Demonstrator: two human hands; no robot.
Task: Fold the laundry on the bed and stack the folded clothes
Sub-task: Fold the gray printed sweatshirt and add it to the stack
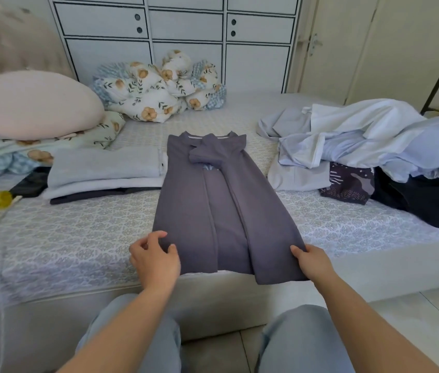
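Gripping grey shirt (pixel 213 200) hem: left hand (pixel 155 261) pinching one corner, right hand (pixel 311 262) apparently gripping the other (fingers hidden). Sides folded in, crosswise fold left. Stack (pixel 105 176) started; pile (pixel 361 152) unfolded.

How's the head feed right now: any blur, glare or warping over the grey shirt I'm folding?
Head view: even, soft daylight, no glare; the grey shirt and both hands, left hand, right hand, look sharp; wide-angle distortion bows the cabinet lines and bed edge; corners soften slightly.
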